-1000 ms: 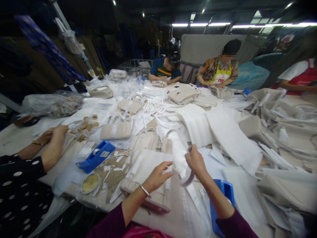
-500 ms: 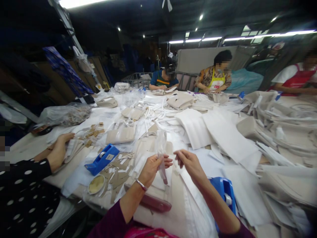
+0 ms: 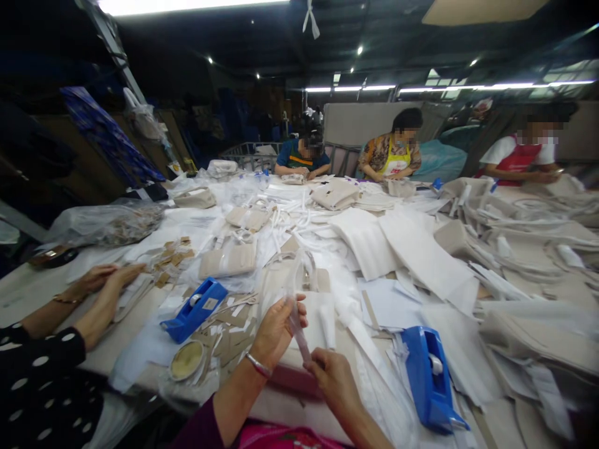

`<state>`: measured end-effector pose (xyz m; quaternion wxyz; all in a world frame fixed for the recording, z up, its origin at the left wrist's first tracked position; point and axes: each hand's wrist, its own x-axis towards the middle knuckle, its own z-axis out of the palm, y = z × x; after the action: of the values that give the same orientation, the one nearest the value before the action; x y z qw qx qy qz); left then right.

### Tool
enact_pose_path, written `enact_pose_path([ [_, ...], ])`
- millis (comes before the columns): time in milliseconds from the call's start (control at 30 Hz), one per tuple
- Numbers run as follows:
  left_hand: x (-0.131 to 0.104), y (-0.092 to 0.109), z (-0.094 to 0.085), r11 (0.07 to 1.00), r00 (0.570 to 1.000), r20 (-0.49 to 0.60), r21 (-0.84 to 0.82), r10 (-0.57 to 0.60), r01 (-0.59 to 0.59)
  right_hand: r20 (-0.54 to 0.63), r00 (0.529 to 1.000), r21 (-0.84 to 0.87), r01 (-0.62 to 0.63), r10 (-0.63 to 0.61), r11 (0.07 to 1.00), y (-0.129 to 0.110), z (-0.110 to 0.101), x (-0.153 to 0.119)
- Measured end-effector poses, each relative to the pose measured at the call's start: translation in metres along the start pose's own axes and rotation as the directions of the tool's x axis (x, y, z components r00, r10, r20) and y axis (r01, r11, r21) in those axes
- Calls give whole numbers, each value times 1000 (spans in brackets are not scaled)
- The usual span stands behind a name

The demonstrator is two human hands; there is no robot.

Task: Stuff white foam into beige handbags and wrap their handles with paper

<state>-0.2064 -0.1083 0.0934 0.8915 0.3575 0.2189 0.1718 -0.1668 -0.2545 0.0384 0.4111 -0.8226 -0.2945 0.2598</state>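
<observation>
Head view — left hand (image 3: 275, 329) loosely curled, right hand (image 3: 334, 379) pinching — both on pale strip (image 3: 299, 335).

Purple sleeve (image 3: 200, 426), silver bangle (image 3: 258, 364), pink clothing (image 3: 285, 436)

Left hand (image 3: 276, 325) curls inward; right hand (image 3: 336, 379) sits just below, thumb and forefinger pinched.

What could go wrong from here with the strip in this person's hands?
The pale strip, held by the left hand and pinched lower down by the right hand, might twist or slip if either grip loosens. The blue tape dispenser to the right of the right hand could get knocked. Loose card scraps left of the left hand might get dragged along.
</observation>
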Motion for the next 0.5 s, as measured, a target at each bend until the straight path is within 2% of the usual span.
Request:
enact_pose_path([
  [100,-9,4,0,999,999,41,19,-27,27,-12,1000,-12,-7,7,1000,7,3,-12],
  [167,-12,5,3,998,996,71,25,-55,53,-41,999,40,-6,8,999,9,0,-18],
  [233,-13,6,5,998,995,78,32,-55,53,-93,995,182,-4,21,983,8,-4,-24],
  [300,-12,7,9,999,998,59,37,-15,12,-102,992,367,-30,72,930,7,-8,-29],
  [333,-12,7,11,999,999,49,40,8,-10,-61,992,452,-74,114,889,7,-9,-30],
  [400,-12,5,15,998,998,50,47,35,-37,111,974,583,-224,196,781,8,-11,-29],
  [467,-14,1,21,997,996,76,66,39,-44,286,926,665,-376,244,645,8,-11,-20],
  [500,-15,-1,23,995,995,91,86,35,-43,337,906,690,-422,256,588,8,-13,-13],
])
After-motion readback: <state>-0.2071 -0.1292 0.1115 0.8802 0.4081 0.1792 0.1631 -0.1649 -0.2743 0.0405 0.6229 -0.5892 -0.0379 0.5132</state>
